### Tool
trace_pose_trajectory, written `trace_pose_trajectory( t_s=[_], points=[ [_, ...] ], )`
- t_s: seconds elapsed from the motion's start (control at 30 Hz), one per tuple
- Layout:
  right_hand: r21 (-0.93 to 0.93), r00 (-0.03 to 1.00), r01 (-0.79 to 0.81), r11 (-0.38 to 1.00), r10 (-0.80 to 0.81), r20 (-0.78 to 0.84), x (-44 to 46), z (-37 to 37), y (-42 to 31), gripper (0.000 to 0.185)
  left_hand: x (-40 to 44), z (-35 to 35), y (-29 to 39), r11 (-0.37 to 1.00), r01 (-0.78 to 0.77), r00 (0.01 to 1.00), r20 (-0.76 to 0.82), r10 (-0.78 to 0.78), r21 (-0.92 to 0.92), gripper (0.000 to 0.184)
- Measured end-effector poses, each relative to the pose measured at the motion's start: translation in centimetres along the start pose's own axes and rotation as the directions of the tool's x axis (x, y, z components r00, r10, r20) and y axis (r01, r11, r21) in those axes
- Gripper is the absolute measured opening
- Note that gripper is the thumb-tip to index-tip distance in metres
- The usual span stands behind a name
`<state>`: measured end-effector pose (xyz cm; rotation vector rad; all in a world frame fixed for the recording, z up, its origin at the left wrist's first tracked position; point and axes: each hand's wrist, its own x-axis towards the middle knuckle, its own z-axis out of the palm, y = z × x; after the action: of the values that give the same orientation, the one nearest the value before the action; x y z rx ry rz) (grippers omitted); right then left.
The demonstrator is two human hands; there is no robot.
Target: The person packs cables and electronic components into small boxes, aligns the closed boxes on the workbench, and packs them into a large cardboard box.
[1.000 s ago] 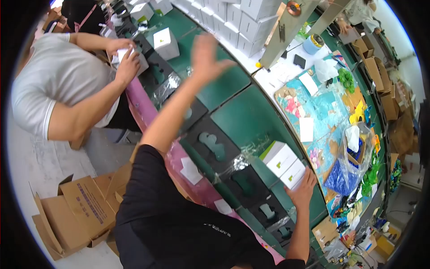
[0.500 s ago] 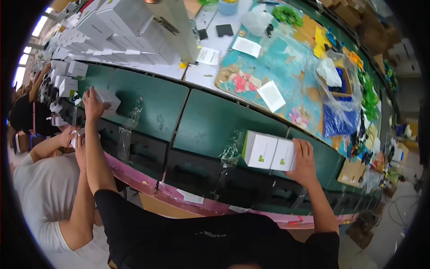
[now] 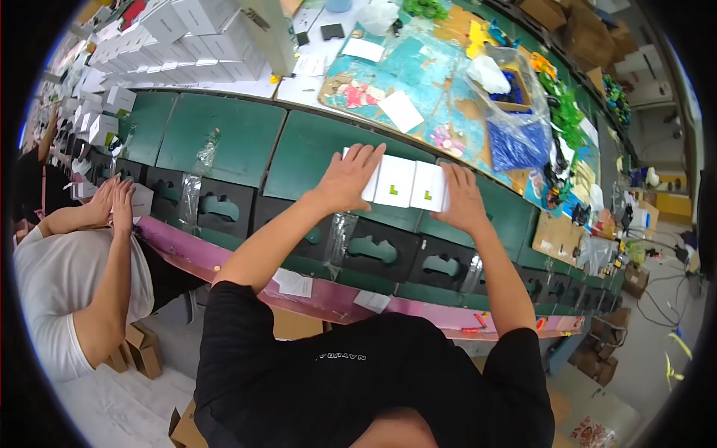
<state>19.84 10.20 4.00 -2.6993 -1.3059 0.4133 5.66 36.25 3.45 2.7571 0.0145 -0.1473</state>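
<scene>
Three small white boxes stand side by side on the green work surface (image 3: 306,149). The left box (image 3: 371,187) is mostly covered by my left hand (image 3: 347,179), whose fingers lie over its top and left end. Beside it are the middle box (image 3: 396,183) and the right box (image 3: 428,187), each with a green mark on its face. My right hand (image 3: 464,198) holds the outer end of the right box, its thumb at the near edge. The row is held between my two hands, and the boxes look to touch each other.
Along the near edge run black cut-out foam trays (image 3: 373,250) and a pink ledge (image 3: 246,265). Stacked white boxes (image 3: 202,45) stand at the far left. A worn blue mat (image 3: 418,75) and a bag of blue pieces (image 3: 515,142) lie beyond. At left, a co-worker's hands (image 3: 112,201) hold a white box.
My left hand has come from the far left to the middle, bringing a white box against the left end of the pair. My right hand stays on the pair's right end. The view has shifted.
</scene>
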Motion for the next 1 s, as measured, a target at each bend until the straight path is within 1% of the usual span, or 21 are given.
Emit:
trace_pose_trajectory(
  t_s=[0.03, 0.1, 0.17, 0.2, 0.23, 0.33, 0.4, 0.43, 0.47, 0.5, 0.53, 0.6, 0.63, 0.7, 0.73, 0.8, 0.83, 0.9, 0.93, 0.97, 1.0],
  points=[
    [-0.005, 1.000, -0.011, 1.000, 0.010, -0.007, -0.2, -0.1, 0.0, 0.109, 0.3, 0.3, 1.2, 1.000, 0.017, 0.999, 0.035, -0.018, 0.009, 0.118],
    [0.021, 1.000, -0.003, 1.000, 0.003, -0.013, -0.4, 0.0, 0.3, 0.109, 0.7, 0.5, 1.3, 1.000, 0.029, 1.000, 0.012, -0.029, -0.001, 0.116],
    [0.009, 0.999, 0.001, 1.000, -0.001, -0.033, -0.6, 0.3, 0.7, 0.109, 0.5, 0.9, 1.6, 0.998, 0.048, 0.999, -0.024, -0.047, 0.027, 0.113],
    [0.028, 0.999, 0.019, 0.999, -0.017, -0.040, -0.7, 0.2, 0.8, 0.108, 0.5, 1.0, 1.7, 0.999, 0.043, 0.999, -0.035, -0.042, 0.022, 0.108],
    [0.047, 0.998, 0.035, 0.998, -0.033, -0.051, -1.0, -0.1, 0.8, 0.107, 0.3, 0.8, 2.2, 0.999, 0.038, 0.999, -0.035, -0.037, 0.026, 0.108],
    [0.042, 0.996, 0.012, 0.999, -0.008, -0.091, -2.9, -1.4, 1.8, 0.106, 1.0, 0.1, 4.0, 0.999, 0.019, 0.998, -0.058, -0.017, 0.027, 0.106],
    [0.034, 0.991, -0.012, 0.999, 0.016, -0.130, -4.9, -2.4, 2.8, 0.104, 1.6, -0.4, 6.2, 0.999, -0.042, 0.995, -0.092, 0.044, 0.032, 0.100],
    [0.033, 0.988, -0.003, 0.999, 0.008, -0.154, -5.6, -3.1, 3.3, 0.103, 2.1, 0.6, 7.1, 0.997, -0.064, 0.995, -0.081, 0.061, -0.043, 0.097],
    [0.021, 0.983, 0.020, 1.000, -0.016, -0.183, -6.0, -3.3, 4.0, 0.104, 3.2, 1.9, 7.3, 0.994, -0.054, 0.995, -0.092, 0.045, -0.097, 0.095],
    [0.007, 0.979, 0.026, 1.000, -0.024, -0.200, -7.0, -2.7, 5.0, 0.104, 3.9, 3.3, 7.7, 0.990, -0.063, 0.991, -0.127, 0.047, -0.126, 0.095],
    [-0.005, 0.978, 0.021, 1.000, -0.022, -0.205, -7.7, -1.7, 6.2, 0.105, 4.5, 4.9, 9.0, 0.989, -0.104, 0.980, -0.180, 0.084, -0.103, 0.094],
    [-0.030, 0.982, -0.013, 0.999, 0.007, -0.187, -8.4, 0.5, 8.3, 0.106, 5.3, 7.3, 10.3, 0.993, -0.121, 0.971, -0.207, 0.122, 0.017, 0.093],
    [-0.022, 0.984, -0.030, 0.999, 0.026, -0.178, -8.6, 1.2, 9.1, 0.107, 5.9, 7.1, 10.9, 0.991, -0.086, 0.988, -0.116, 0.097, 0.098, 0.097],
    [0.028, 0.988, -0.087, 0.996, 0.090, -0.129, -9.0, 1.3, 9.4, 0.109, 6.1, 7.8, 10.9, 0.988, -0.107, 0.979, -0.162, 0.124, 0.111, 0.104],
    [0.025, 0.988, -0.081, 0.996, 0.083, -0.131, -9.3, 1.5, 9.7, 0.109, 5.8, 7.8, 11.2, 0.988, -0.102, 0.978, -0.168, 0.120, 0.113, 0.104],
    [0.025, 0.989, -0.062, 0.998, 0.065, -0.131, -9.1, 1.7, 10.5, 0.111, 6.2, 7.3, 11.1, 0.992, -0.102, 0.992, -0.072, 0.108, 0.075, 0.116],
    [0.016, 0.989, -0.060, 0.998, 0.062, -0.135, -9.2, 1.4, 10.6, 0.111, 6.2, 7.2, 11.2, 0.992, -0.102, 0.991, -0.081, 0.108, 0.074, 0.116],
    [0.029, 0.990, -0.066, 0.997, 0.069, -0.127, -9.4, 1.3, 10.1, 0.109, 5.5, 7.2, 11.2, 0.982, -0.137, 0.961, -0.224, 0.164, 0.130, 0.128],
    [0.046, 0.990, -0.090, 0.995, 0.094, -0.101, -9.5, 0.9, 9.7, 0.109, 4.9, 6.2, 11.2, 0.990, -0.140, 0.968, -0.208, 0.137, 0.000, 0.125],
    [0.043, 0.990, -0.094, 0.995, 0.098, -0.099, -9.5, 1.0, 9.9, 0.109, 4.4, 5.5, 10.9, 0.990, -0.143, 0.968, -0.208, 0.139, -0.004, 0.125],
    [0.029, 0.990, -0.068, 0.997, 0.071, -0.118, -9.6, 1.3, 10.3, 0.109, 3.8, 4.9, 10.5, 0.988, -0.075, 0.939, -0.343, 0.024, -0.135, 0.115]
  ],
)
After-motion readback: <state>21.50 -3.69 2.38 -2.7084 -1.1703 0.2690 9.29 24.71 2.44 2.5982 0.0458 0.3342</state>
